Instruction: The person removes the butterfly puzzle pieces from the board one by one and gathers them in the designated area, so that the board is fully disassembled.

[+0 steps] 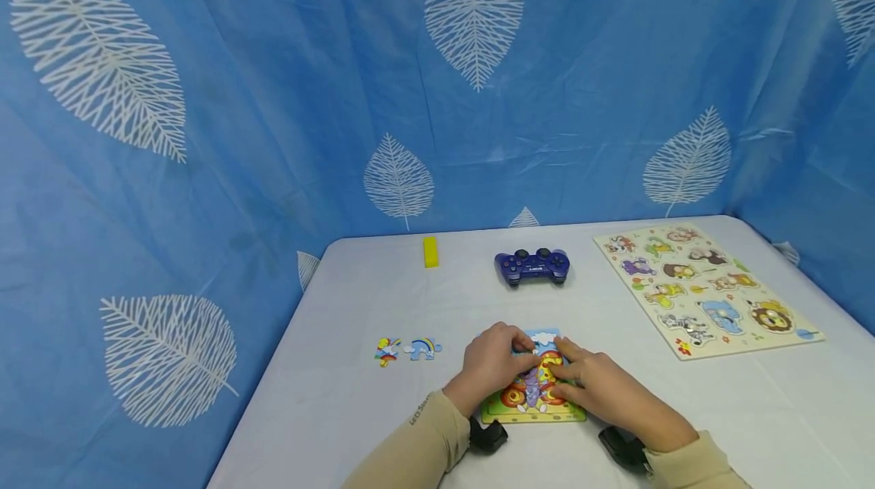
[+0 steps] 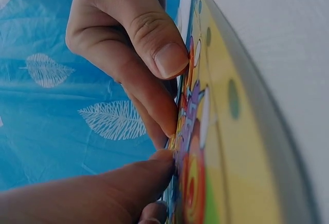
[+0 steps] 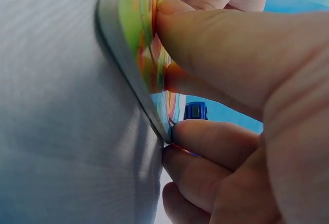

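A small jigsaw puzzle with a colourful cartoon picture lies flat on the table. My left hand is over its upper left part, with the thumb touching the picture near the middle. On the right side, my right hand presses thumb and fingertips onto the picture. In the right wrist view, other fingers of the right hand lie at the board's edge. The left hand meets the puzzle beside the right thumb in the left wrist view. Its other fingertips are partly hidden. Two loose puzzle pieces, one multicoloured and one with a rainbow, lie to the left.
A blue game controller sits behind the puzzle. Farther left lies a yellow block. A large animal peg board occupies the table's right side. Blue leaf-patterned cloth hangs behind the white table.
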`<state>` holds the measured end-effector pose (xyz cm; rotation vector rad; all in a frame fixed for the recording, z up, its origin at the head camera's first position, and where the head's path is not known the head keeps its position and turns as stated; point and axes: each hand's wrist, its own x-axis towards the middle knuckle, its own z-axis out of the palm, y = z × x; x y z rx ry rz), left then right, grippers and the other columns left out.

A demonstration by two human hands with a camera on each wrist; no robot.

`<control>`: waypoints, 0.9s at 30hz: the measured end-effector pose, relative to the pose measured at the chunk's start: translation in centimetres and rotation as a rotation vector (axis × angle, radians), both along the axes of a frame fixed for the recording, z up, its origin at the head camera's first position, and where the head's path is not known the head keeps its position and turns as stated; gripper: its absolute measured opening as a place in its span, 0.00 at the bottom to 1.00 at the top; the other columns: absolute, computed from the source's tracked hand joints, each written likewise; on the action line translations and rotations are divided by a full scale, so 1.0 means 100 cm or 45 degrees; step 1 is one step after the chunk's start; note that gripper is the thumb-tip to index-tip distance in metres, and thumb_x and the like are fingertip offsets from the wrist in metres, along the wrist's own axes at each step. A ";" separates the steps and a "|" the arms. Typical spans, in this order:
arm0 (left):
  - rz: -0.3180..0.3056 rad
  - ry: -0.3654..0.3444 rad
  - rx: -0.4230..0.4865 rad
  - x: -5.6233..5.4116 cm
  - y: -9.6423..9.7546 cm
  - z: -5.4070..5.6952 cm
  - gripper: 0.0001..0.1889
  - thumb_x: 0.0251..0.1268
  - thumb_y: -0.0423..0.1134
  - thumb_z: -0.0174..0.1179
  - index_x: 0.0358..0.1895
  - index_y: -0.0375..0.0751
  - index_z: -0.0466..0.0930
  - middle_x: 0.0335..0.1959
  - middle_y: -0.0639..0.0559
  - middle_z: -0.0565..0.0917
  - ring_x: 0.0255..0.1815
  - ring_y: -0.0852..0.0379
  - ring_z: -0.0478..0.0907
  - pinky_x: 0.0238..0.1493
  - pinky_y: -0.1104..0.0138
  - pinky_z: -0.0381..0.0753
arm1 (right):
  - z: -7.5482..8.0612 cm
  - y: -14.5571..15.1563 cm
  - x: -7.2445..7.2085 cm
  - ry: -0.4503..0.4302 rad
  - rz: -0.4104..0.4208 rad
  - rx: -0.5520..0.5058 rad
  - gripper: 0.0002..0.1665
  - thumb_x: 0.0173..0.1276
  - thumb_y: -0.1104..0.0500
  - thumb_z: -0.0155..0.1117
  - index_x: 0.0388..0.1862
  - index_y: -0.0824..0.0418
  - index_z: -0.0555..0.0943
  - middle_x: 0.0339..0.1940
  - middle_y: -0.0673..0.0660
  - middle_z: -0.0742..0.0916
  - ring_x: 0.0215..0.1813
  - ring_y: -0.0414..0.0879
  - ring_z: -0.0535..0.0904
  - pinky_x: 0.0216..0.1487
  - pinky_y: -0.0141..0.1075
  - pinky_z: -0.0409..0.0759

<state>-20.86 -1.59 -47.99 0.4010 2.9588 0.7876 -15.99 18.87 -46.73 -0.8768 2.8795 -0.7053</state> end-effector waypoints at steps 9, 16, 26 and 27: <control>-0.027 0.072 -0.009 0.002 -0.001 -0.001 0.08 0.64 0.57 0.71 0.39 0.63 0.87 0.32 0.71 0.80 0.33 0.71 0.76 0.36 0.70 0.75 | 0.000 -0.001 -0.001 0.006 0.014 0.010 0.22 0.70 0.50 0.71 0.56 0.63 0.88 0.72 0.74 0.75 0.68 0.72 0.76 0.59 0.58 0.79; -0.061 0.088 0.067 0.003 -0.002 -0.001 0.07 0.65 0.54 0.71 0.42 0.62 0.87 0.34 0.73 0.87 0.36 0.71 0.81 0.39 0.70 0.78 | -0.001 0.001 -0.001 0.008 0.019 0.016 0.23 0.70 0.50 0.71 0.57 0.63 0.87 0.72 0.74 0.74 0.67 0.71 0.77 0.59 0.59 0.79; -0.058 0.055 0.182 0.003 -0.004 -0.002 0.05 0.65 0.52 0.72 0.40 0.62 0.90 0.32 0.73 0.86 0.34 0.73 0.79 0.37 0.72 0.76 | 0.002 0.005 0.001 0.004 0.030 0.057 0.24 0.71 0.48 0.69 0.59 0.60 0.87 0.73 0.74 0.74 0.70 0.72 0.74 0.62 0.60 0.77; -0.057 0.051 0.193 0.003 -0.004 -0.002 0.05 0.65 0.52 0.72 0.40 0.62 0.90 0.32 0.73 0.86 0.34 0.73 0.78 0.37 0.72 0.76 | 0.003 0.006 0.001 0.004 0.030 0.067 0.23 0.71 0.48 0.70 0.59 0.60 0.87 0.73 0.73 0.74 0.69 0.71 0.74 0.62 0.60 0.77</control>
